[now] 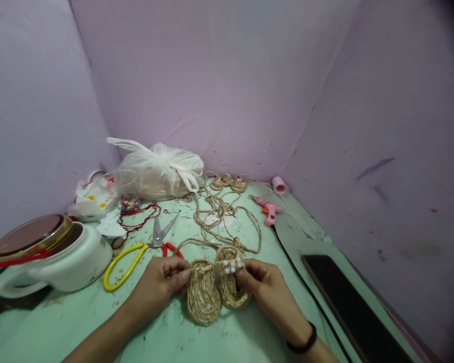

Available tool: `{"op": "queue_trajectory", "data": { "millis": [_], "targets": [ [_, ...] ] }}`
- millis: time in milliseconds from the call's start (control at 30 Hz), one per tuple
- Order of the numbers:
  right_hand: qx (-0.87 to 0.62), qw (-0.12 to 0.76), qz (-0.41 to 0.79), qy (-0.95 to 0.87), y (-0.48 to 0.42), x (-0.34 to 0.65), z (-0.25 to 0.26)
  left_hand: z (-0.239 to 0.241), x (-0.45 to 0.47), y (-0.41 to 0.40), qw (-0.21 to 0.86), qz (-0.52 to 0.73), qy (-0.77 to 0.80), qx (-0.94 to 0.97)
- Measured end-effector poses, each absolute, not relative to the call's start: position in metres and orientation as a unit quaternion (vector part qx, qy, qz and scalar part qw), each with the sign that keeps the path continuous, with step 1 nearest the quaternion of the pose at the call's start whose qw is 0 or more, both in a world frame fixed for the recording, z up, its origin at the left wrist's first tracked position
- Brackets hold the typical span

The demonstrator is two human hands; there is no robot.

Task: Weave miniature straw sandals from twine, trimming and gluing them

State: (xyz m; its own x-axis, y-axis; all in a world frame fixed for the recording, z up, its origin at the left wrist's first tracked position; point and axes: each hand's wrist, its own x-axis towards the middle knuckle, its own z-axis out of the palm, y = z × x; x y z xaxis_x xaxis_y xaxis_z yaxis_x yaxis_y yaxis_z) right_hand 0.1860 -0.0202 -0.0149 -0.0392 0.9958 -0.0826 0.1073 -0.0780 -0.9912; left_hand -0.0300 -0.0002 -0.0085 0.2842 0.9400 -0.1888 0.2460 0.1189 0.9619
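Two small slipper shapes of coiled braided straw cord sit side by side before me. My left hand (169, 279) pinches the upper left edge of the left straw slipper (203, 297). With thumb and fingers, my right hand (263, 282) grips the right straw slipper (232, 292) at its strap. White beads (232, 264) cluster on that strap, by my right thumb. A straw cord (227, 229) lies in loose loops just beyond the slippers. Scissors (157, 239) with one yellow and one red handle rest open beyond my left hand.
A white pot (79, 259), a round lid (30, 237) and red thread (139, 224) are at the left. Behind stand a tied plastic bag (162, 171) and small straw pieces (239, 185). A pink glue gun (269, 210), its black cable and a phone (351, 302) lie right.
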Motion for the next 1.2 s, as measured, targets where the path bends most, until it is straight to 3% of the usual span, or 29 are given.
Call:
{"op": "queue_trajectory", "data": {
  "millis": [100,267,400,533,767,1000,1200],
  "targets": [
    [-0.603,0.452,0.45,-0.479,-0.016,0.198,-0.02,-0.004,-0.028,-0.001,0.578,0.306,0.518,0.551],
    [-0.67,0.513,0.153,-0.514,-0.023,0.199,-0.009,0.006,-0.023,-0.003,0.627,0.302,0.514,0.501],
    [-0.56,0.483,0.313,-0.596,-0.035,0.174,0.003,0.008,-0.02,-0.007,0.648,0.29,0.507,0.489],
    [-0.491,0.435,0.364,-0.661,-0.038,0.16,0.0,0.007,-0.018,-0.01,0.657,0.288,0.487,0.498],
    [-0.462,0.438,0.522,-0.568,-0.034,0.165,-0.002,0.004,-0.018,-0.011,0.691,0.285,0.477,0.461],
    [-0.5,0.467,0.533,-0.498,-0.032,0.157,-0.002,-0.002,-0.022,-0.012,0.724,0.262,0.426,0.476],
    [-0.506,0.462,0.472,-0.554,-0.035,0.154,-0.008,0.0,-0.013,-0.017,0.608,0.271,0.463,0.585]
  ]
}}
